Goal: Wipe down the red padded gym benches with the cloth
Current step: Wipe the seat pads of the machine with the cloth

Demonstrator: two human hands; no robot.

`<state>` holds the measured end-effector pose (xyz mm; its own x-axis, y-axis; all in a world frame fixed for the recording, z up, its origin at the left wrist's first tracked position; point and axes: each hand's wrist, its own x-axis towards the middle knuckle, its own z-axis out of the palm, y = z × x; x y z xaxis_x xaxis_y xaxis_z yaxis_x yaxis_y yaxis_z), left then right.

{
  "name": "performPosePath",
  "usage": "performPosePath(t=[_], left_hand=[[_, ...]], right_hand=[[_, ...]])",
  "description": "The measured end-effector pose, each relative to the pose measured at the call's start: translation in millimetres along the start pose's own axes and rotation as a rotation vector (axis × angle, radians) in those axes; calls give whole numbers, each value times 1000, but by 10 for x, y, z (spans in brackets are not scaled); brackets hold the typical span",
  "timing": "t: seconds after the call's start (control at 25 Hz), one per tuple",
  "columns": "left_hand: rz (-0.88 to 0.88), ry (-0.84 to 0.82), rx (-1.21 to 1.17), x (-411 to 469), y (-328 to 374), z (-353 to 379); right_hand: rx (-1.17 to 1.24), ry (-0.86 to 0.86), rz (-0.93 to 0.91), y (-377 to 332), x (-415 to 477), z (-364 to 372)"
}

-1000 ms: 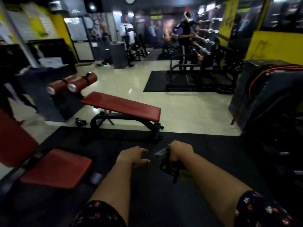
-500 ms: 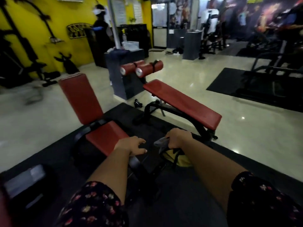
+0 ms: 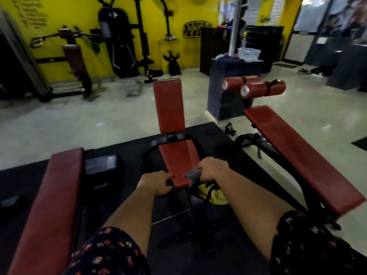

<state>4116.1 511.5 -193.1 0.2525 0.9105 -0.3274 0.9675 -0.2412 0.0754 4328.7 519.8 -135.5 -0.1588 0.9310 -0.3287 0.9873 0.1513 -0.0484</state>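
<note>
Straight ahead stands a red padded seat bench (image 3: 178,161) with an upright red backrest (image 3: 168,104). My left hand (image 3: 155,183) sits at the seat's near left corner, fingers loosely curled and holding nothing. At the seat's near right corner, my right hand (image 3: 213,169) grips a bunched grey and yellow cloth (image 3: 216,197), with a black strap hanging from it. To the right a long red sloping bench (image 3: 294,151) has red roller pads (image 3: 258,89) at its far end. Another red bench pad (image 3: 49,205) runs along my left side.
The benches stand on a black rubber mat (image 3: 123,145) over a pale tiled floor. A dark weight block (image 3: 100,165) lies left of the seat. A grey pillar (image 3: 228,76) stands behind it, and a person (image 3: 236,26) stands farther back. Black machines (image 3: 123,40) line the yellow wall.
The view has swung left, so the seat bench is now directly ahead. Both hands have come up to the seat's near edge. The right hand still holds the cloth.
</note>
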Motion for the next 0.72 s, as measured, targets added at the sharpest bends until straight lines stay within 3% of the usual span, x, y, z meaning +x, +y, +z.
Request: performPosePath(t=[0.36,0.72], left_hand=[[-282,-7,-138,-280,-1253,102],[-412,-37,-156,-286,-3166,-57]], right_hand=[[-113,-90,-243,-1280,860,-59],[-144,-126,-379,-3000,1967,-234]])
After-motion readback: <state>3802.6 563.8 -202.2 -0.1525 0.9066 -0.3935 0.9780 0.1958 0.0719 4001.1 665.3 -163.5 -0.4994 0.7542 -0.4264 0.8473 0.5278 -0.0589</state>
